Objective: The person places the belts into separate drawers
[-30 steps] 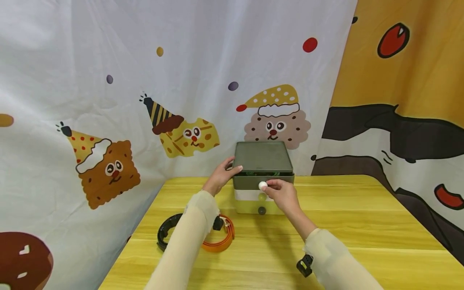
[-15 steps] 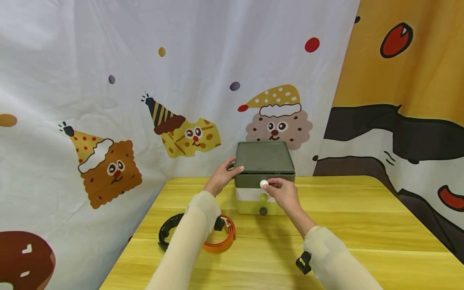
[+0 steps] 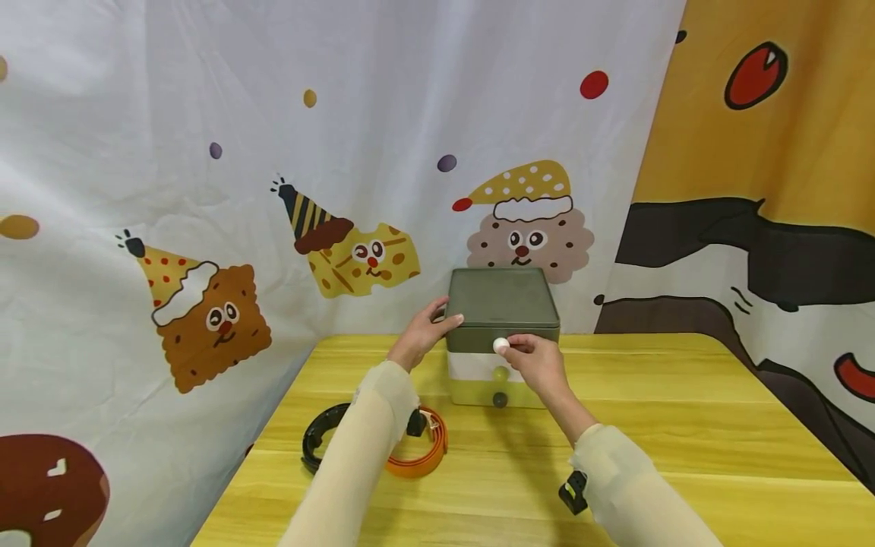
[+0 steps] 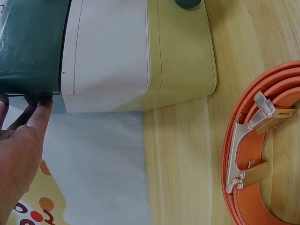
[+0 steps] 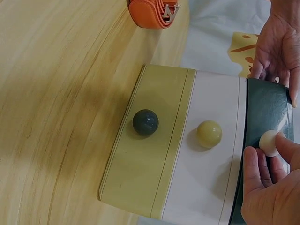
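Note:
A small three-drawer box (image 3: 503, 295) stands at the back of the table, dark green on top, white in the middle, yellow-green at the bottom. My right hand (image 3: 541, 366) pinches the round white knob (image 5: 268, 143) of the top drawer between thumb and fingers. That drawer's front sits right under the flat lid. Below it are a yellow-green knob (image 5: 209, 134) and a dark grey-green knob (image 5: 146, 123). My left hand (image 3: 421, 336) rests against the box's left side, fingers extended, its thumb at the upper front corner.
A coiled orange belt (image 3: 422, 462) with a metal buckle lies on the wooden table (image 3: 506, 486), in front of the box and to its left. Beside it is a coiled black belt (image 3: 313, 439), partly hidden by the left sleeve. A printed curtain (image 3: 383, 152) hangs behind.
The top drawer has slid in: the gap under the lid, with green things showing in it, has closed. The right hand moved slightly inward with the knob; the left hand stayed on the box.

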A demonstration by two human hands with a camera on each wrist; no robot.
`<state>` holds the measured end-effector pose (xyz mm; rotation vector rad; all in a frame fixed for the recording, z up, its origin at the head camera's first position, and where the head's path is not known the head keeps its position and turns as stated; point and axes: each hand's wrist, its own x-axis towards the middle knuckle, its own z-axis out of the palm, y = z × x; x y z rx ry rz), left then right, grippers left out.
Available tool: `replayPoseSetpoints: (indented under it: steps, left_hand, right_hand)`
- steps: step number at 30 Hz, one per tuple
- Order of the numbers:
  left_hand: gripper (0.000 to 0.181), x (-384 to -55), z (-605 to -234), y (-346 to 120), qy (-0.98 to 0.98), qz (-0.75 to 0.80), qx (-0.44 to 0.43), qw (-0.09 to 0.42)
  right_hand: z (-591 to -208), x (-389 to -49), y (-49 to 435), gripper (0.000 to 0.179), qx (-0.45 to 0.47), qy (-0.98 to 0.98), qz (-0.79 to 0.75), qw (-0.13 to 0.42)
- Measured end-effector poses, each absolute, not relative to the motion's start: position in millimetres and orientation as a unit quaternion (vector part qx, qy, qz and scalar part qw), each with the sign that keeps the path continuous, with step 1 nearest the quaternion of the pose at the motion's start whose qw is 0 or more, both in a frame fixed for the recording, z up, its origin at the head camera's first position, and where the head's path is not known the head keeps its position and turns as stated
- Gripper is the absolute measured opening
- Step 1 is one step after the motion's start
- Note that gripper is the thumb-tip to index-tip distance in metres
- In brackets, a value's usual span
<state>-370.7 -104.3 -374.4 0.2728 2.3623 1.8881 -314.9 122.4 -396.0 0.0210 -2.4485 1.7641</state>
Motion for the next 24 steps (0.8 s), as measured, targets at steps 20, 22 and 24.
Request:
replayPoseSetpoints:
  steps: [20, 22, 24]
  left_hand:
    - [0.073, -372.2, -374.0, -103.1, 0.768, 0.63, 0.096, 0.057]
    - [0.074, -371.6, -373.3, -103.8, 0.77, 0.628, 0.095, 0.058]
    - [0.074, -371.0, -372.5, -104.3, 0.773, 0.625, 0.093, 0.057]
  right_hand:
    - [-398.2, -320.2, 122.8, 0.031, 0.003, -0.807, 0.587, 0.061]
    - [-398.6, -319.8, 122.3, 0.031, 0.005, -0.807, 0.587, 0.062]
    - [-398.9, -319.6, 122.0, 0.031, 0.005, -0.806, 0.588, 0.063]
